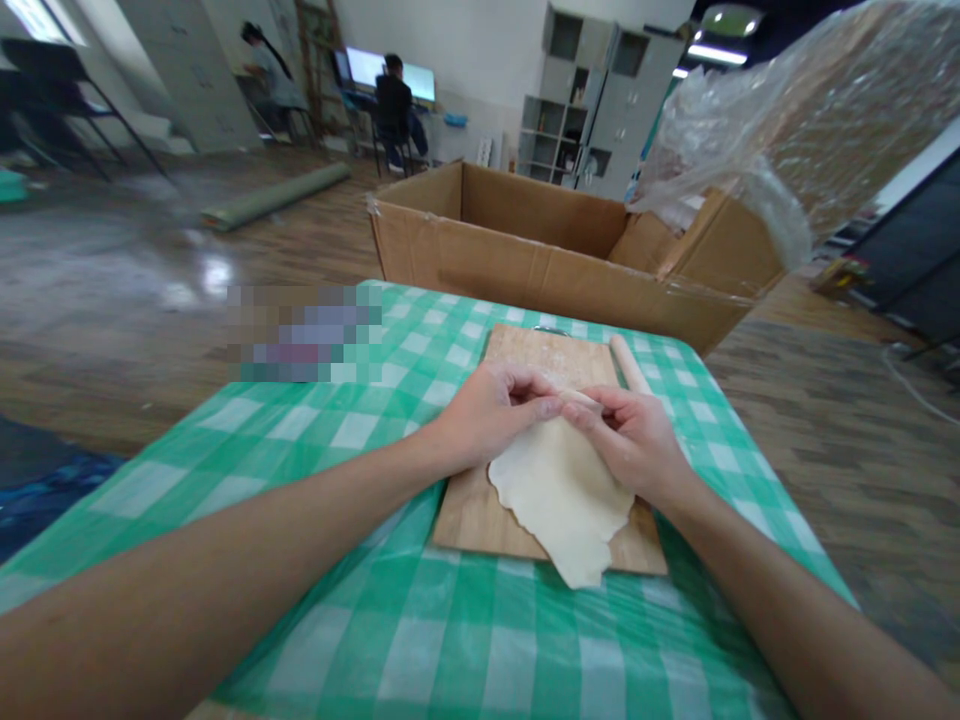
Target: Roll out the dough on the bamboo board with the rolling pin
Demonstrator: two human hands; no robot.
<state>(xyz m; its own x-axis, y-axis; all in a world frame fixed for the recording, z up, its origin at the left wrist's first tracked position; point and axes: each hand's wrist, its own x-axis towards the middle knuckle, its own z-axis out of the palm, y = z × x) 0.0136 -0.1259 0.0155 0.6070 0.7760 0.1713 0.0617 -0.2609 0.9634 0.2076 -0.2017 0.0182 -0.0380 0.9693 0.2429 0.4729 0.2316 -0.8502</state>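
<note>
A thin, pale sheet of dough (pixel 564 490) with a ragged edge lies over a wooden cutting board (pixel 487 515). Its lower tip hangs past the board's near edge onto the cloth. My left hand (pixel 506 405) pinches the dough's far edge between thumb and fingers. Close against it, my right hand (pixel 626 430) pinches the same edge from the other side. Between the fingertips the edge looks raised or folded. A rolling pin (pixel 630 364) rests at the board's far right, its near end hidden behind my right hand.
A green-and-white checked tablecloth (pixel 322 580) covers the table. At its far left is a blurred-out item (pixel 307 335). Beyond the table stands a large open cardboard box (pixel 540 260) with plastic wrap (pixel 720 150). Two people sit further back, one at a lit screen (pixel 416 82).
</note>
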